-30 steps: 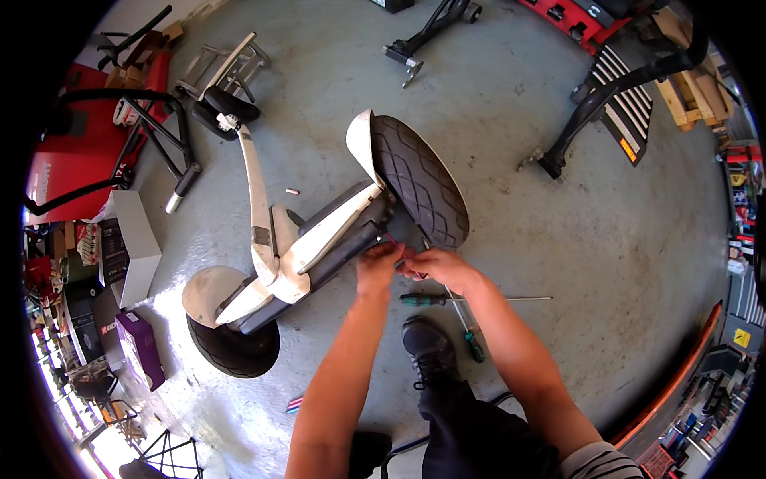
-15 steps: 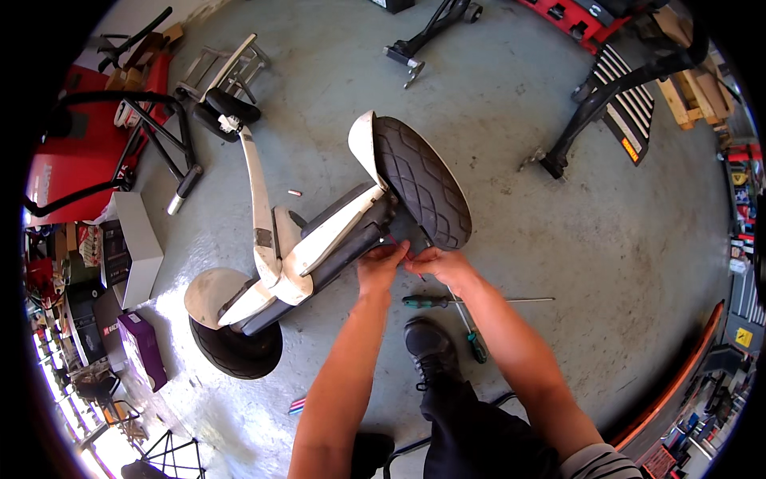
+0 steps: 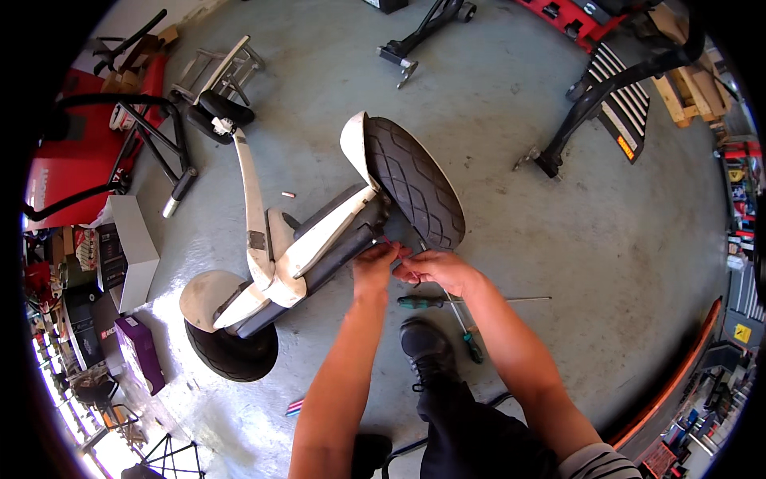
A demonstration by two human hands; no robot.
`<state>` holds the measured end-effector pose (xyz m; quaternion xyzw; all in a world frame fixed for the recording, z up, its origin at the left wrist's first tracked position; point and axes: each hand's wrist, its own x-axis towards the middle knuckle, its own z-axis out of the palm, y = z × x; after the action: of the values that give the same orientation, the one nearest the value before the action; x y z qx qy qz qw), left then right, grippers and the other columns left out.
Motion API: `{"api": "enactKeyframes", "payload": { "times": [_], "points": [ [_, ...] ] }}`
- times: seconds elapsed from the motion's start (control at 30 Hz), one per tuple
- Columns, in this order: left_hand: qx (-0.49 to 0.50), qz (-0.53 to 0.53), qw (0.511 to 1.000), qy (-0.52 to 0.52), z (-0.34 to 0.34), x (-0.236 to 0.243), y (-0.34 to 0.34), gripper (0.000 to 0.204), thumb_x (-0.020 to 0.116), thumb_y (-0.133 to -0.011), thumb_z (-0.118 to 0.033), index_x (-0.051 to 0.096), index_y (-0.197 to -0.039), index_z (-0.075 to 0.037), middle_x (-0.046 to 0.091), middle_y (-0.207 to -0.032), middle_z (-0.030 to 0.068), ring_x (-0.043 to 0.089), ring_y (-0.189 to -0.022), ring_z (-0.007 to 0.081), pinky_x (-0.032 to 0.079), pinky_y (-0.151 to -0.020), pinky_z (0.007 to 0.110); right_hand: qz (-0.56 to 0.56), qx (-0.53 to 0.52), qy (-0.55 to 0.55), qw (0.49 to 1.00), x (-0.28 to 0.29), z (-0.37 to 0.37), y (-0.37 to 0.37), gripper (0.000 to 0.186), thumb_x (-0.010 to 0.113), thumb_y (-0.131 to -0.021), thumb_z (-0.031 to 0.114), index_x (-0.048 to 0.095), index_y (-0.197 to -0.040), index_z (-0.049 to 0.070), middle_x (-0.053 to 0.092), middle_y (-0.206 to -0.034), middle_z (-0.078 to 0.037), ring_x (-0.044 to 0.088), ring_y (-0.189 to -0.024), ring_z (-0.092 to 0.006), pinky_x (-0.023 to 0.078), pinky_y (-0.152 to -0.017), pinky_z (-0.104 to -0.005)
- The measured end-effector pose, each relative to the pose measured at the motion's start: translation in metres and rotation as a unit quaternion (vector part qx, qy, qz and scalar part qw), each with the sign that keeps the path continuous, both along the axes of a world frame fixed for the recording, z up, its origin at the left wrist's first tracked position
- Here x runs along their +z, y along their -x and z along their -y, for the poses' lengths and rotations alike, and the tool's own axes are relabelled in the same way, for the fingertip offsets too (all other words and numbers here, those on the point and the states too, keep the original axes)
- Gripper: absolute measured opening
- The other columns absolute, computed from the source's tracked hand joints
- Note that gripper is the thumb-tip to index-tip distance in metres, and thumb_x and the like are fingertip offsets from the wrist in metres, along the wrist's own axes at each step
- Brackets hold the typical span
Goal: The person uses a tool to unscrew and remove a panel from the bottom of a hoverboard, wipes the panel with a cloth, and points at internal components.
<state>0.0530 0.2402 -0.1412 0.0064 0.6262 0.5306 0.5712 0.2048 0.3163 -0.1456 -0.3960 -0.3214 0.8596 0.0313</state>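
A white and black two-wheeled self-balancing scooter (image 3: 315, 239) lies tipped on the floor, its large tyre (image 3: 411, 180) beside my hands and the other wheel (image 3: 231, 351) at lower left. My left hand (image 3: 373, 263) is closed at the dark underside of the body, fingers pinching a thin red wire (image 3: 412, 266) that comes out there. My right hand (image 3: 431, 270) is closed on the same wire just right of it. Below them a green-handled screwdriver (image 3: 419, 302) lies across another screwdriver (image 3: 471, 343), close to my shoe (image 3: 423, 351).
Black stands (image 3: 566, 136) and a slatted ramp (image 3: 626, 104) stand upper right, with a wooden pallet (image 3: 686, 96) behind. A red cabinet (image 3: 68, 168), metal frames (image 3: 144, 136), open white box (image 3: 136, 255) and purple box (image 3: 140, 351) line the left. An orange-edged board (image 3: 670, 383) runs along lower right.
My hands keep to the same spot by the wire, with only small finger movements. The whole view has shifted slightly; the scooter and screwdrivers look otherwise unchanged.
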Motion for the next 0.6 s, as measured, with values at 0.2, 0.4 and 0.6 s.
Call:
{"api": "enactKeyframes", "payload": {
  "times": [0.2,0.4,0.6],
  "points": [
    [-0.022,-0.055,0.996,0.064,-0.007,0.012,-0.004,0.02,0.074,-0.089,-0.015,0.07,-0.1,0.001,0.073,-0.098,0.013,0.068,-0.084,0.0202,0.052,-0.077,0.032,0.135,0.054,-0.115,0.983,0.0,0.004,0.0,0.028,0.079,-0.084,0.025,0.074,-0.098,0.001,0.072,-0.094,-0.007,0.062,-0.087,-0.0131,0.046,-0.081,-0.0271],
    [0.007,-0.004,0.999,0.033,-0.004,0.001,-0.002,0.021,0.078,-0.086,-0.015,0.071,-0.098,0.001,0.074,-0.095,0.0107,0.066,-0.079,0.0171,0.05,-0.075,0.031,0.057,0.041,-0.074,0.995,-0.012,-0.002,-0.004,0.028,0.079,-0.085,0.024,0.075,-0.1,0.001,0.072,-0.093,-0.004,0.061,-0.086,-0.0118,0.045,-0.081,-0.0266],
    [-0.009,-0.056,0.998,0.026,0.002,-0.004,0.002,0.018,0.077,-0.086,-0.015,0.072,-0.095,0.0,0.073,-0.091,0.0078,0.065,-0.078,0.0148,0.05,-0.073,0.029,0.034,0.056,-0.057,0.996,0.009,-0.003,0.002,0.029,0.08,-0.083,0.027,0.075,-0.097,0.001,0.07,-0.088,-0.003,0.059,-0.081,-0.0123,0.045,-0.077,-0.0279]
  ]
}}
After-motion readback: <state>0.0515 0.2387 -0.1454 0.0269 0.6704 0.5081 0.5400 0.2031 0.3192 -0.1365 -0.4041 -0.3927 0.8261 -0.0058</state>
